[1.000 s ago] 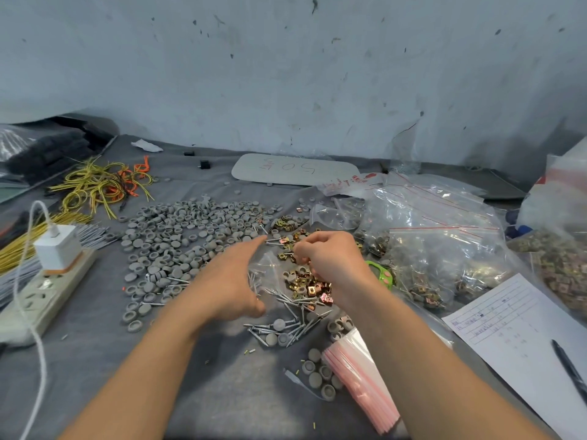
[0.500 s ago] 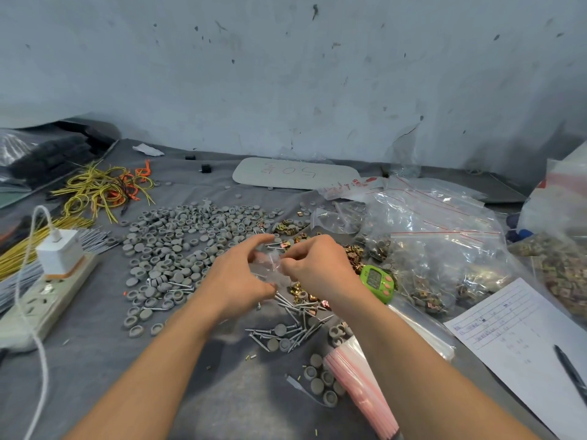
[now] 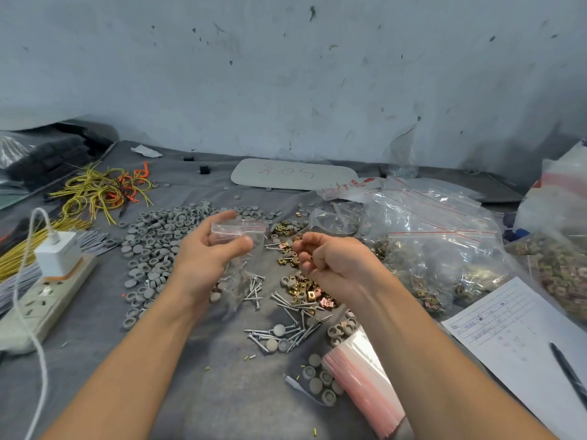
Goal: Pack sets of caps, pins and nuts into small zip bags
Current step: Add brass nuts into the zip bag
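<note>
Pinching small zip bag [image 3: 238,231] in my left hand [image 3: 205,258], contents unclear | right hand [image 3: 336,265] curled, load indeterminate | nut-filled bags [image 3: 444,258] right of it | bare cloth [image 3: 222,392] between forearms

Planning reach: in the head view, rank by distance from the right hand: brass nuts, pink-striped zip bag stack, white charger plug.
1. Loose brass nuts, just below the right hand.
2. Pink-striped zip bag stack, nearer the body.
3. White charger plug, far left.
</note>
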